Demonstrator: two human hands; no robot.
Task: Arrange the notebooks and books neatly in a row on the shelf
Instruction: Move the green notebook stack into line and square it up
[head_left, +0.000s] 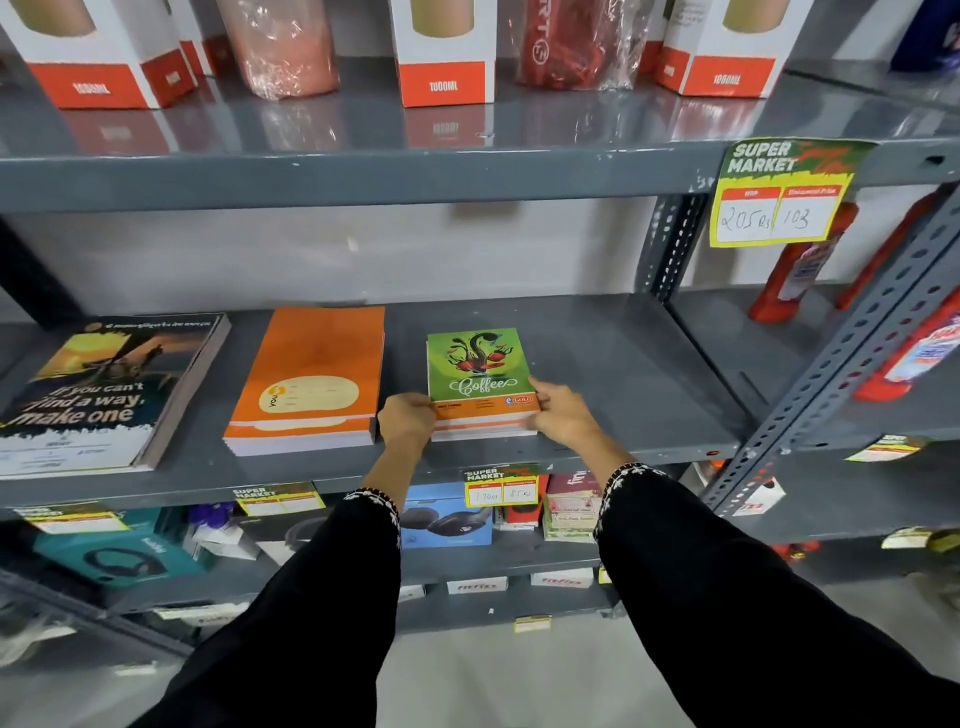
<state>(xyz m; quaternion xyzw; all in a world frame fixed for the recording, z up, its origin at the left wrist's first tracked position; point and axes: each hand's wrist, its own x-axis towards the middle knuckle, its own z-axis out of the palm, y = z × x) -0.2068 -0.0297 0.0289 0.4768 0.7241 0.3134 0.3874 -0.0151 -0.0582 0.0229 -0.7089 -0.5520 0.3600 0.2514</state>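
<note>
Three stacks lie flat on the grey middle shelf (623, 374). At the left is a dark book stack (98, 389) with a "make one" cover. An orange notebook stack (311, 379) lies in the middle. To its right is a small green "Coffee" notebook stack (478, 369). My left hand (408, 418) grips the green stack's near left corner. My right hand (563, 413) grips its near right corner. The stack rests on the shelf between both hands.
The upper shelf holds white-and-orange 1000ML boxes (444, 52) and wrapped bottles (280, 47). A yellow price tag (779, 202) hangs from its edge. Headphone boxes (447, 514) fill the lower shelf. Red bottles (800, 270) stand on the neighbouring rack at right, behind a perforated upright (831, 384).
</note>
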